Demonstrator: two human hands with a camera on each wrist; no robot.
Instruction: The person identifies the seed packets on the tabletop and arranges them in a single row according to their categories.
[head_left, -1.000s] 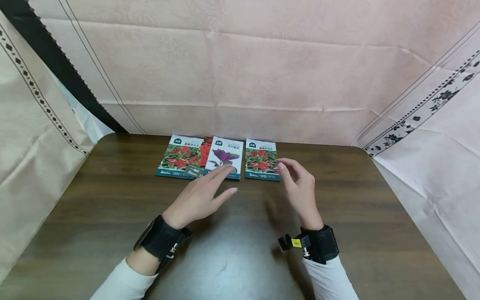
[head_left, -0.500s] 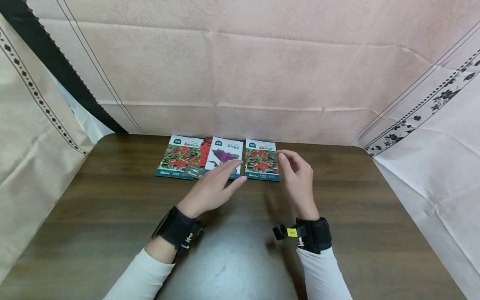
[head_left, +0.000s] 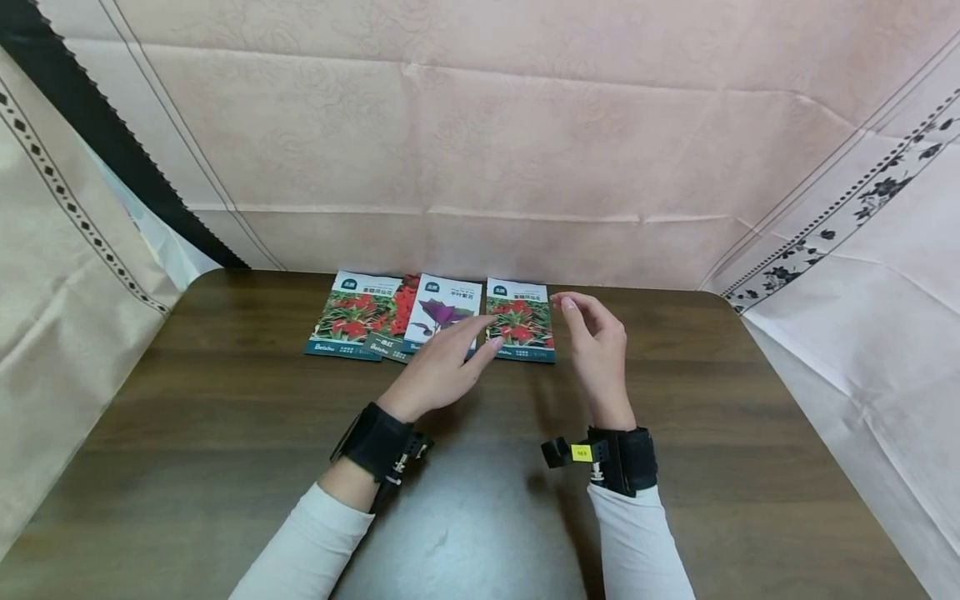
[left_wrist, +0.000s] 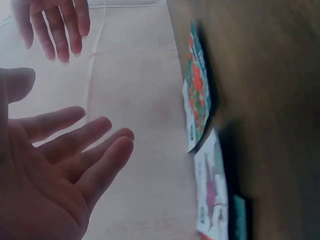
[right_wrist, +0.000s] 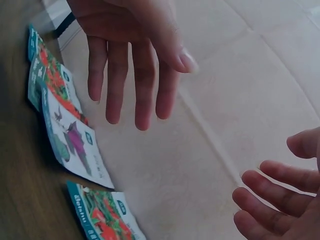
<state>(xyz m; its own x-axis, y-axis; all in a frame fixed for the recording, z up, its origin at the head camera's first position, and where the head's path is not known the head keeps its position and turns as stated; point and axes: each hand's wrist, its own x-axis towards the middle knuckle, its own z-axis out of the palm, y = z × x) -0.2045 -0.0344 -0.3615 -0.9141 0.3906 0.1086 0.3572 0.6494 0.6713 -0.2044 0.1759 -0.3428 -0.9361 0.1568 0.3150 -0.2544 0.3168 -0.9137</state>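
Several flower seed packets lie in a row at the far side of the table. A red-flower packet (head_left: 352, 318) is at the left, overlapping a mostly hidden red one (head_left: 405, 305). A purple-flower packet (head_left: 438, 313) covers that one's right side. Another red-flower packet (head_left: 517, 323) lies apart at the right. My left hand (head_left: 438, 367) hovers above the row, fingers extended, hiding the purple packet's lower corner in the head view. Beside the rightmost packet hovers my right hand (head_left: 600, 350), fingers loosely bent. Both wrist views show the left hand (left_wrist: 55, 170) and right hand (right_wrist: 280, 195) holding nothing.
The brown wooden table (head_left: 262, 450) has rounded far corners. A pale cloth (head_left: 525, 150) hangs directly behind its far edge, with more patterned cloth at both sides. Each wrist wears a black strap (head_left: 630, 462) carrying a small camera.
My left hand has moved right and slightly away from me, toward the rightmost packet. The right hand has risen slightly in the view. The packets keep their arrangement.
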